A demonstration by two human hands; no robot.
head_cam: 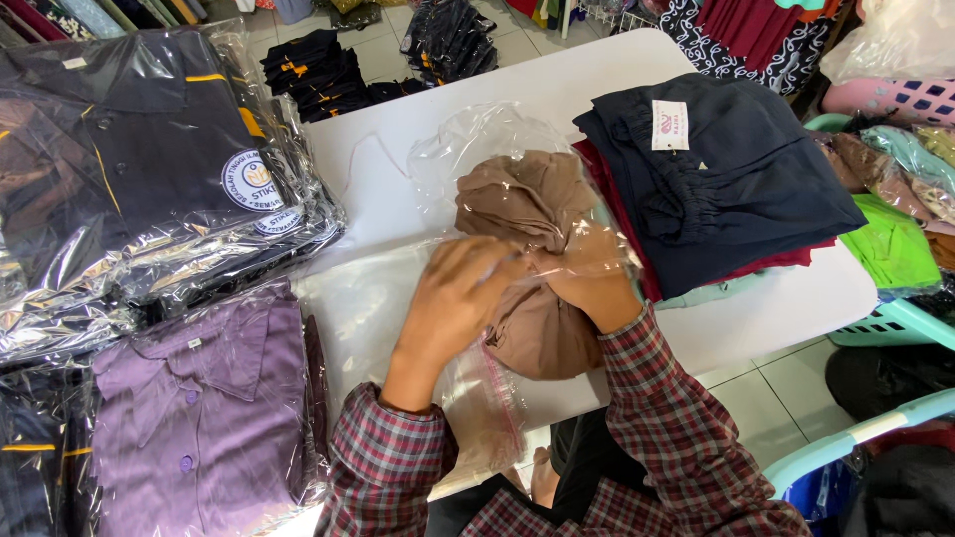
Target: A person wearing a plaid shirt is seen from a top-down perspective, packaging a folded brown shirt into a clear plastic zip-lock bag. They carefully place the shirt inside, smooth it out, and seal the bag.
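White bench (557, 85) with rounded corner, lit evenly. Pale tiled floor (786, 398) beneath and beyond. Turquoise plastic chair (856, 433) at right edge. Dark folded stacks (318, 75) on floor behind bench. Hanging patterned fabric (756, 40) at upper right. No walls or windows in view.
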